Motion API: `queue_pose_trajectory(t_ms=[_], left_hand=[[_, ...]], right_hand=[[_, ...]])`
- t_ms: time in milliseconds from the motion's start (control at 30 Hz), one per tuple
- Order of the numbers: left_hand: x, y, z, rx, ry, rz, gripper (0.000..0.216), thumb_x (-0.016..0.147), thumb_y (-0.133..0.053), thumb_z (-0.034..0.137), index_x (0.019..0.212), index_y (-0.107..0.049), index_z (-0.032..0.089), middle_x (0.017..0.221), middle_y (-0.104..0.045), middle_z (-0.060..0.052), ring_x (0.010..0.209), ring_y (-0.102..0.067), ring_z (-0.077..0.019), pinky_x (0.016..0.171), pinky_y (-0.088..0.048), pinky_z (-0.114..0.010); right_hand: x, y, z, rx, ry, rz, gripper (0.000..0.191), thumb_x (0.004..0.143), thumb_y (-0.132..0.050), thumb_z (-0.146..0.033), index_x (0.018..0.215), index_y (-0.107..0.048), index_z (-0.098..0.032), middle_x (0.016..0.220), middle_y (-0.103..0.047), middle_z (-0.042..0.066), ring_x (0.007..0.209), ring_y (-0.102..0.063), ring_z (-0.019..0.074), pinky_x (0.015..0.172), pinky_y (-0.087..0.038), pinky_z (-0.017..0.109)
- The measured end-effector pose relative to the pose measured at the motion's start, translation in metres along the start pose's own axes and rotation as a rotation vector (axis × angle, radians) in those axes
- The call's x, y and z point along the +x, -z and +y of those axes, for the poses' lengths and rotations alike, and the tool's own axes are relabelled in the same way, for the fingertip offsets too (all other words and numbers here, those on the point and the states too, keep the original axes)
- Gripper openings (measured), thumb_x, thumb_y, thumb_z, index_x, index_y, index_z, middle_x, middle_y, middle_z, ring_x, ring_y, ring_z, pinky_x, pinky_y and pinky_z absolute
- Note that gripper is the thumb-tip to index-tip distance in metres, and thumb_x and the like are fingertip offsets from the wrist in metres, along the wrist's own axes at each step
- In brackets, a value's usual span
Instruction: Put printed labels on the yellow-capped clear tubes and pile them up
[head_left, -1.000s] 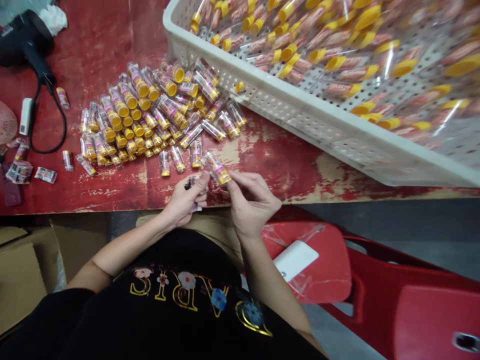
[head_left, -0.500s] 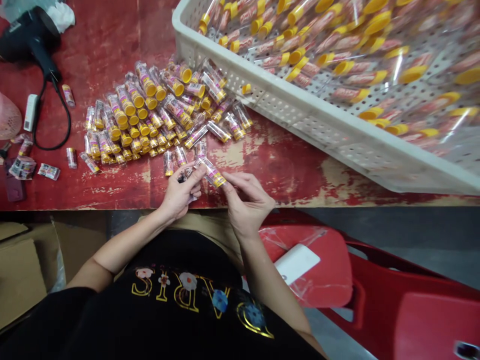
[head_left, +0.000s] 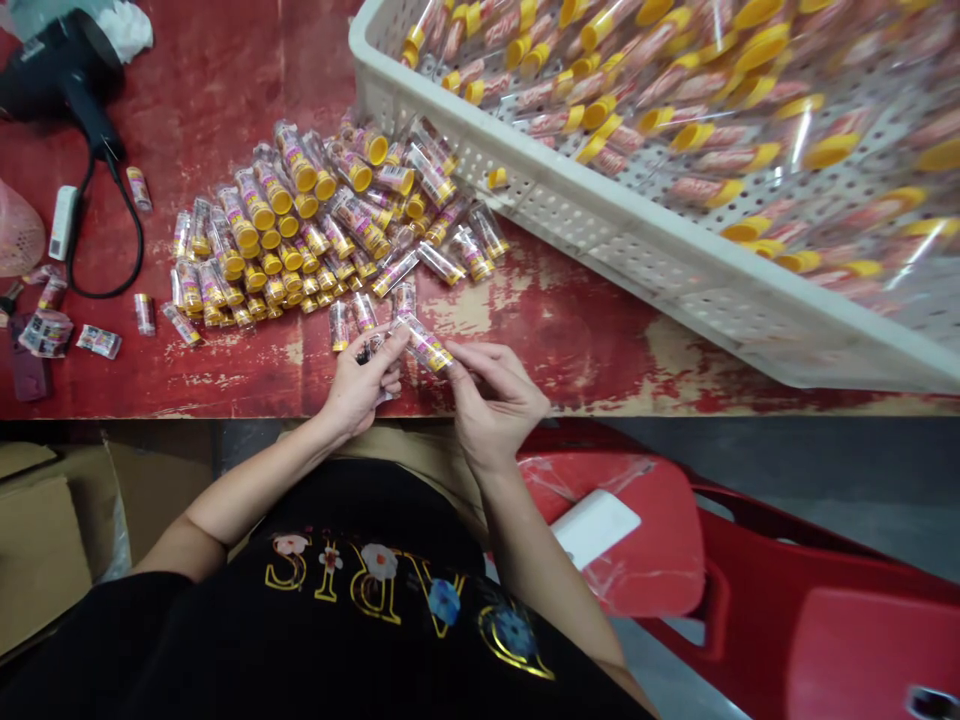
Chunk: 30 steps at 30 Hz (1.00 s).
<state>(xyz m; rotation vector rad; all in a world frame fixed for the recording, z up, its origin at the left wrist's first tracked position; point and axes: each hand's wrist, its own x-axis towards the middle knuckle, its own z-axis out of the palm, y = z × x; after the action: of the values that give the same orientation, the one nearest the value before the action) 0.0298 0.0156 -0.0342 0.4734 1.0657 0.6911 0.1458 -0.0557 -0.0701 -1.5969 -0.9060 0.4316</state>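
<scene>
Over the front edge of the red table (head_left: pixel 570 330), both my hands pinch one small clear tube with a yellow cap (head_left: pixel 424 344). My right hand (head_left: pixel 491 400) grips the capped end with closed fingers. My left hand (head_left: pixel 365 382) is curled at the tube's other end and also keeps small dark labels tucked in its fingers. Just beyond my hands lies a heap of several similar yellow-capped tubes (head_left: pixel 315 225).
A large white perforated crate (head_left: pixel 637 240) full of tubes fills the upper right. A black heat gun (head_left: pixel 56 70) with its cord and loose labels (head_left: pixel 46 332) lie at the left. A red plastic chair (head_left: pixel 720 560) with a white phone (head_left: pixel 592 525) stands to my right.
My hands and the tube have barely shifted; the view drifted slightly, so the table's contents sit a little further right in the frame.
</scene>
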Motion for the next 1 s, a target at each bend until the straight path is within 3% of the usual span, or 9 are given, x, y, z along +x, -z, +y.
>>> queue_pose_trajectory(t_ms=[133, 233, 367, 533, 633, 733, 833, 933, 1000], left_hand=[[0.001, 0.012, 0.005, -0.043, -0.017, 0.084, 0.043, 0.075, -0.082, 0.039, 0.108, -0.064, 0.017, 0.068, -0.051, 0.006, 0.046, -0.038, -0.0011, 0.045, -0.028, -0.015], [0.000, 0.022, 0.010, -0.097, -0.048, 0.085, 0.041, 0.075, -0.081, 0.032, 0.109, -0.065, 0.016, 0.075, -0.057, 0.003, 0.050, -0.044, -0.0024, 0.048, -0.036, -0.017], [-0.002, 0.026, 0.017, -0.095, -0.104, 0.069, 0.048, 0.067, -0.086, 0.022, 0.109, -0.065, 0.017, 0.079, -0.062, 0.002, 0.053, -0.048, -0.0022, 0.051, -0.040, -0.016], [0.007, 0.017, 0.015, -0.034, -0.146, 0.052, 0.050, 0.062, -0.091, 0.033, 0.099, -0.065, 0.014, 0.075, -0.063, 0.002, 0.054, -0.050, -0.0030, 0.053, -0.044, -0.017], [0.012, 0.007, 0.012, -0.016, -0.127, 0.013, 0.051, 0.062, -0.090, 0.043, 0.090, -0.061, 0.013, 0.073, -0.063, 0.002, 0.052, -0.050, -0.0036, 0.051, -0.045, -0.018], [0.011, 0.002, 0.009, -0.034, -0.108, 0.002, 0.054, 0.060, -0.090, 0.047, 0.089, -0.057, 0.015, 0.070, -0.063, 0.002, 0.051, -0.050, -0.0042, 0.050, -0.045, -0.018], [0.006, 0.001, 0.008, -0.049, -0.059, 0.014, 0.057, 0.061, -0.089, 0.052, 0.090, -0.055, 0.017, 0.063, -0.059, 0.004, 0.050, -0.052, -0.0060, 0.048, -0.045, -0.018], [0.003, -0.002, 0.007, -0.084, -0.015, 0.030, 0.058, 0.059, -0.090, 0.051, 0.091, -0.055, 0.017, 0.064, -0.059, 0.004, 0.051, -0.055, -0.0070, 0.049, -0.045, -0.019], [0.001, -0.006, 0.006, -0.118, -0.015, 0.018, 0.057, 0.058, -0.091, 0.049, 0.089, -0.055, 0.018, 0.066, -0.060, 0.005, 0.052, -0.055, -0.0064, 0.051, -0.046, -0.019]], right_hand=[[0.006, -0.027, 0.017, -0.059, 0.012, 0.085, 0.023, 0.093, -0.060, -0.032, 0.102, -0.077, -0.020, 0.091, -0.071, 0.008, 0.086, -0.069, 0.0176, 0.076, -0.060, 0.035], [0.006, -0.046, 0.021, -0.061, 0.081, -0.002, 0.025, 0.094, -0.057, -0.030, 0.107, -0.075, -0.019, 0.096, -0.071, 0.009, 0.088, -0.069, 0.0173, 0.080, -0.060, 0.035], [0.029, -0.024, 0.014, -0.083, 0.176, -0.115, 0.029, 0.094, -0.056, -0.027, 0.117, -0.070, -0.018, 0.109, -0.069, 0.010, 0.095, -0.069, 0.0172, 0.077, -0.060, 0.033], [0.158, 0.051, 0.028, -0.521, 0.261, 0.113, 0.030, 0.096, -0.048, -0.028, 0.100, -0.073, -0.012, 0.099, -0.071, 0.013, 0.100, -0.067, 0.0220, 0.086, -0.054, 0.037], [0.250, 0.063, 0.054, -0.648, 0.230, -0.235, 0.042, 0.093, -0.050, -0.040, 0.073, -0.073, -0.011, 0.080, -0.070, 0.007, 0.089, -0.068, 0.0177, 0.083, -0.050, 0.035], [0.293, 0.053, 0.067, -0.643, 0.192, -0.407, 0.046, 0.082, -0.069, -0.042, 0.046, -0.057, -0.016, 0.055, -0.053, -0.002, 0.069, -0.063, 0.0125, 0.075, -0.051, 0.033], [0.268, 0.055, 0.046, -0.551, 0.199, -0.354, 0.033, 0.078, -0.076, -0.033, 0.055, -0.058, -0.017, 0.059, -0.049, -0.005, 0.063, -0.054, 0.0064, 0.068, -0.047, 0.025], [0.193, 0.059, 0.003, -0.235, 0.188, -0.295, 0.010, 0.085, -0.070, -0.030, 0.088, -0.064, -0.022, 0.082, -0.057, -0.003, 0.074, -0.052, 0.0062, 0.070, -0.044, 0.022], [0.135, 0.048, -0.020, 0.052, 0.017, -0.537, 0.017, 0.085, -0.071, -0.037, 0.092, -0.063, -0.024, 0.078, -0.054, -0.004, 0.068, -0.050, 0.0070, 0.063, -0.043, 0.022]])
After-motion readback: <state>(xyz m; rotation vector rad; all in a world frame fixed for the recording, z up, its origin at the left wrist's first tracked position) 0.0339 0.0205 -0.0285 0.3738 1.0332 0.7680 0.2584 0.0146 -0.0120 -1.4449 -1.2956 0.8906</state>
